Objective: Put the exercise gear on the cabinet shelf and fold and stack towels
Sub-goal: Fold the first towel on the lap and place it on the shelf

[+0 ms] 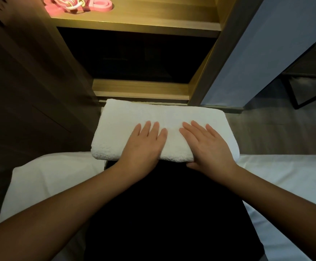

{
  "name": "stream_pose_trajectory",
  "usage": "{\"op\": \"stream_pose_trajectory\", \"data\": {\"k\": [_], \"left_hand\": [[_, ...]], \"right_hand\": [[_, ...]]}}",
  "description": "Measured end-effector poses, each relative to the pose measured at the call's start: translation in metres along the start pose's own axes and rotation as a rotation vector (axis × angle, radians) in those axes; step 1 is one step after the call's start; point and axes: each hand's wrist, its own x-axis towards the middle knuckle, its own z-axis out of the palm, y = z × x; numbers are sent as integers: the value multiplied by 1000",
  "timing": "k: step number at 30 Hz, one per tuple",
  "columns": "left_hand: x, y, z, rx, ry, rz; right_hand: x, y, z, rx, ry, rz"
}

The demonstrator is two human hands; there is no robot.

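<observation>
— What's farthest left?
— The pink exercise gear [78,4], bands and a cord in a heap on the lit cabinet shelf [134,25], up at the top.
— And the left hand [144,146]?
— It lies flat on the white towel [153,113] with its fingers straight, and its grip holds nothing (the palm only presses).
— Where's the towel?
— It's folded and lies across the person's dark lap [162,204], just in front of the cabinet's lower shelf [140,87]. The white bed [40,176] shows on either side.
— The right hand [208,146]?
— It's just beside the left, fingers straight on top. The thumb is tucked under the towel's near edge, so its grip lightly pinches that edge.
</observation>
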Motion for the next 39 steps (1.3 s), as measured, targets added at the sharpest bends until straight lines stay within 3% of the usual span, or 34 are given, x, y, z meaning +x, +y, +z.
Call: {"op": "stream_pose_trajectory", "data": {"k": [4, 12, 18, 24, 36, 39], "left_hand": [[4, -4, -3, -44, 30, 9], [9, 2, -7, -122, 182, 99], [26, 20, -15, -93, 196, 105], [29, 30, -17, -144, 250, 175], [-12, -36, 16, -114, 322, 166], [-21, -53, 25, -174, 407, 169]], "right_hand": [[-8, 7, -5, 122, 190, 3], [-23, 24, 10, 148, 221, -19], [-31, 38, 11, 187, 391, 79], [-33, 37, 14, 179, 419, 50], [-31, 42, 20, 159, 418, 4], [-32, 41, 20, 156, 435, -9]]}}
